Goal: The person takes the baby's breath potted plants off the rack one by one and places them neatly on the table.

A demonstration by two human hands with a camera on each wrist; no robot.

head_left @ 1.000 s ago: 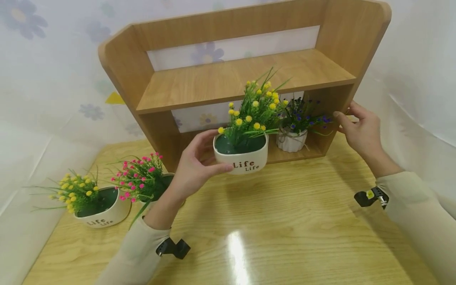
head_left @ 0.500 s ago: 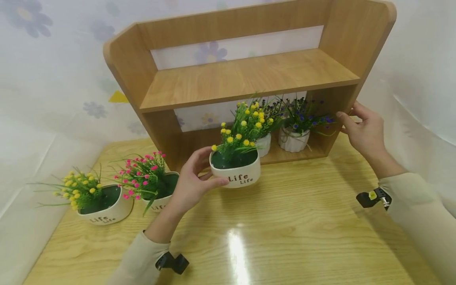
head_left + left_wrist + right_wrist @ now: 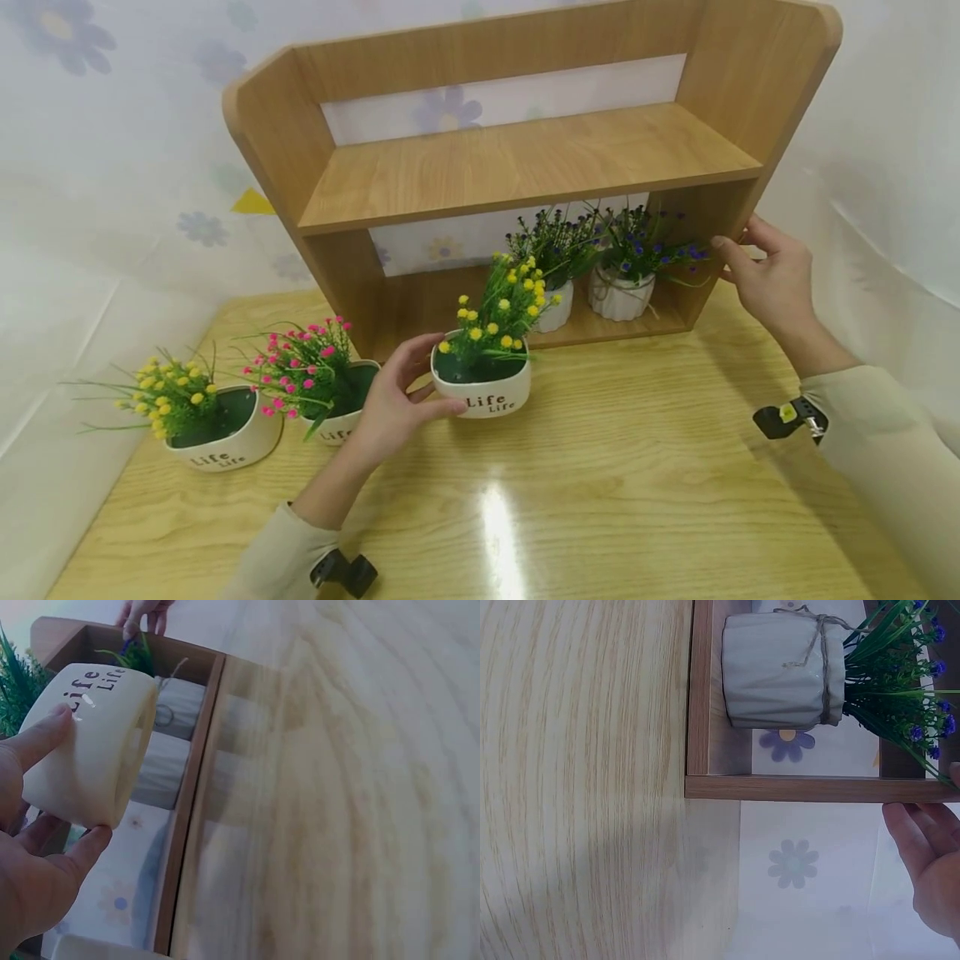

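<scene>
In the head view my left hand (image 3: 397, 400) grips a white "Life" flowerpot (image 3: 487, 398) with yellow artificial flowers, thumb on its front and fingers around its left end. The pot is in front of the shelf, over the table; the left wrist view shows its base edge beyond the fingers. My right hand (image 3: 772, 271) pinches the right side panel of the wooden shelf (image 3: 525, 158), with fingertips (image 3: 900, 817) on the outer face. Inside the lower level stand a twine-tied white pot (image 3: 621, 293) with blue-purple flowers and another white pot (image 3: 557, 307) with dark purple flowers.
On the table (image 3: 600, 467) at left stand a white pot (image 3: 225, 450) with yellow flowers and a white pot (image 3: 337, 429) with pink flowers, close to my left forearm. A flower-patterned curtain (image 3: 150, 167) hangs behind the shelf.
My left hand has drawn the yellow-flowered pot away from the shelf, nearer to me and slightly left, uncovering the dark purple-flowered pot. My right hand keeps its hold on the shelf.
</scene>
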